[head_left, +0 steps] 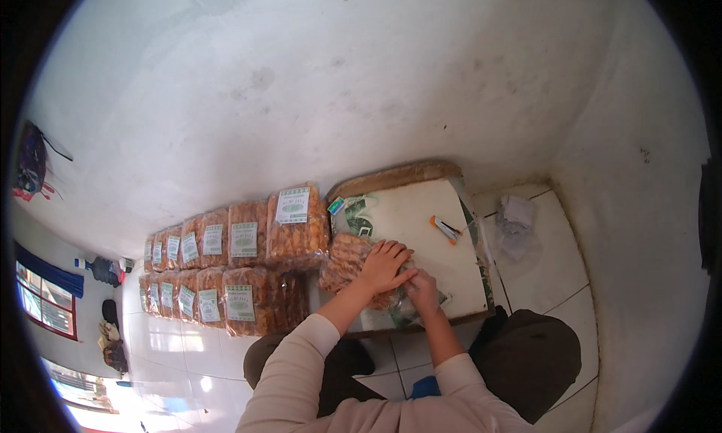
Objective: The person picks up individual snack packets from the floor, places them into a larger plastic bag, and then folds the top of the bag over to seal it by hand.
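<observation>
A clear plastic bag of brown snack pieces [347,256] lies on a low white-topped table [406,207]. My left hand [386,266] rests flat on top of the bag, fingers stretched out. Close beside it, my right hand [422,290] is closed on the gathered plastic at the bag's near right end; its fingertips are partly hidden. An orange and black stapler [445,230] lies on the tabletop beyond my right hand. Near the table's far left corner is a small green and blue box [336,205].
Two rows of filled, labelled snack bags [244,237] stand on the white tiled floor [188,358] to the left. Crumpled clear plastic bags [515,221] lie on the floor right of the table. A white wall [338,94] rises behind. My knees [530,358] flank the table's near side.
</observation>
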Tool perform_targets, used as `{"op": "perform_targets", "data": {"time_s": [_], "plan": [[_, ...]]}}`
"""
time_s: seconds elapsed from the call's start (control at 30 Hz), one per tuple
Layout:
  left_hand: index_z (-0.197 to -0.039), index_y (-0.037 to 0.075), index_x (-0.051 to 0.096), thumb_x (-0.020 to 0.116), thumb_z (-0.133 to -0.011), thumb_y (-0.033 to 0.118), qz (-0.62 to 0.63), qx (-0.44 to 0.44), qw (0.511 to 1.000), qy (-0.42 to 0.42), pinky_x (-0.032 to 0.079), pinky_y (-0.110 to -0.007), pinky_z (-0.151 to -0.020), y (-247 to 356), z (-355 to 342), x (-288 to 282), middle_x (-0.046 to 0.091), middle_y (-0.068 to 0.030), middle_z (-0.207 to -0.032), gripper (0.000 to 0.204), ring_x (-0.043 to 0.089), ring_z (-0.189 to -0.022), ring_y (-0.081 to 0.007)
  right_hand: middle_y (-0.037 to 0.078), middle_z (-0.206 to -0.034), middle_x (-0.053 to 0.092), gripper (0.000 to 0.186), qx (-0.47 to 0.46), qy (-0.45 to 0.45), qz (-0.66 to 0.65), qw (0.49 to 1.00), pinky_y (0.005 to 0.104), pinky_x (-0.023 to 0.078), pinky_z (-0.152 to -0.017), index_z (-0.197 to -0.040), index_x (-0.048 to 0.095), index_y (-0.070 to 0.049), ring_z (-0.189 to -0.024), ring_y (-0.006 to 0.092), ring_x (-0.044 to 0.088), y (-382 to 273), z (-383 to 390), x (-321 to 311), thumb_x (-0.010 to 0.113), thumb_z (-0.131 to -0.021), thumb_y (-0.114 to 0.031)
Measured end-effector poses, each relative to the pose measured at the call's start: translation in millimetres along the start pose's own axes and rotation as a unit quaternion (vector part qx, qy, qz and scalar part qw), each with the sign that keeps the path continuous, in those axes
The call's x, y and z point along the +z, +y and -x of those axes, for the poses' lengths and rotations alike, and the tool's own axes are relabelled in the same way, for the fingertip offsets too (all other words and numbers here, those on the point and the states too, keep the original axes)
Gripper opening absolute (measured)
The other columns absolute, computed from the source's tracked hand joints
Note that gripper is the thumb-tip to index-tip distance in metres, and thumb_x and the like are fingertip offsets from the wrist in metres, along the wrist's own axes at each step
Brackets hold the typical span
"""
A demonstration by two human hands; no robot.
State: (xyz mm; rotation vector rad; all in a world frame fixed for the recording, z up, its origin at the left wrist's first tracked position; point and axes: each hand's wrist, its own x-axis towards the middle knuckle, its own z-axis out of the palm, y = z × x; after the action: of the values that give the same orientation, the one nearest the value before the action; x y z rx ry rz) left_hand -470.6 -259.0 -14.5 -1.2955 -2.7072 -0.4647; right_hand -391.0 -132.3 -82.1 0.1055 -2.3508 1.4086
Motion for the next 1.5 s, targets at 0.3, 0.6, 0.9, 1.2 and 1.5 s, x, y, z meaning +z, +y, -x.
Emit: {"op": "perform_targets", "data": {"time_s": [0.3,0.6,0.9,1.2,1.5], "plan": [[-0.112,0.009,0.055,0.047,-0.083,0.05,-0.009,0.003,1.0,-0.023,0.028,-0.045,-0.101,-5.6,4.4,-4.3,0.054,-0.0113,-0.112,0.05,0.046,-0.111,-0.0291,0.019,-0.085,0.06,0.014,0.173,-0.07,-0.057,0.981,0.0421,0.048,-0.072,-0.086,0.062,-0.004,-0.081,0.0397,0.058,-1.8,-3.4,14.0,0.062,-0.073,-0.01],[-0.109,0.009,0.056,0.049,-0.084,0.048,-0.006,-0.004,1.0,0.002,0.03,-0.045,-0.1,-3.1,6.5,-3.2,0.054,-0.0118,-0.11,0.047,0.047,-0.109,-0.0294,0.016,-0.078,0.062,0.017,0.184,-0.043,-0.119,0.975,0.0352,0.049,-0.067,-0.086,0.059,0.001,-0.073,0.0295,0.061,-19.0,-6.2,15.0,0.063,-0.07,-0.004],[-0.116,0.019,0.054,0.04,-0.092,0.032,-0.021,-0.212,0.977,0.01,0.025,-0.05,-0.102,-58.0,30.5,-29.3,0.05,-0.0044,-0.121,0.031,0.041,-0.119,-0.0261,0.013,-0.084,0.062,0.022,0.106,-0.058,-0.067,0.99,0.0322,0.049,-0.068,-0.094,0.06,-0.002,-0.072,0.0223,0.06,-6.3,-5.0,13.4,0.066,-0.073,-0.006],[-0.117,0.025,0.054,0.031,-0.095,0.038,-0.048,-0.268,0.962,0.01,0.016,-0.048,-0.107,-66.1,45.7,-3.7,0.046,0.002,-0.129,0.034,0.031,-0.129,-0.0217,0.013,-0.081,0.061,0.026,0.052,-0.047,-0.048,0.996,0.0351,0.048,-0.069,-0.097,0.062,-0.004,-0.074,0.0262,0.06,6.9,1.0,22.6,0.07,-0.074,-0.013],[-0.115,0.024,0.056,0.03,-0.095,0.038,-0.039,-0.263,0.964,0.01,0.015,-0.046,-0.108,-64.6,43.8,-2.1,0.045,0.0022,-0.129,0.036,0.03,-0.129,-0.0213,0.014,-0.084,0.064,0.018,0.022,0.014,-0.033,0.999,0.0351,0.049,-0.073,-0.093,0.067,-0.003,-0.079,0.0277,0.061,-23.0,-18.9,13.3,0.066,-0.075,-0.008]]}}
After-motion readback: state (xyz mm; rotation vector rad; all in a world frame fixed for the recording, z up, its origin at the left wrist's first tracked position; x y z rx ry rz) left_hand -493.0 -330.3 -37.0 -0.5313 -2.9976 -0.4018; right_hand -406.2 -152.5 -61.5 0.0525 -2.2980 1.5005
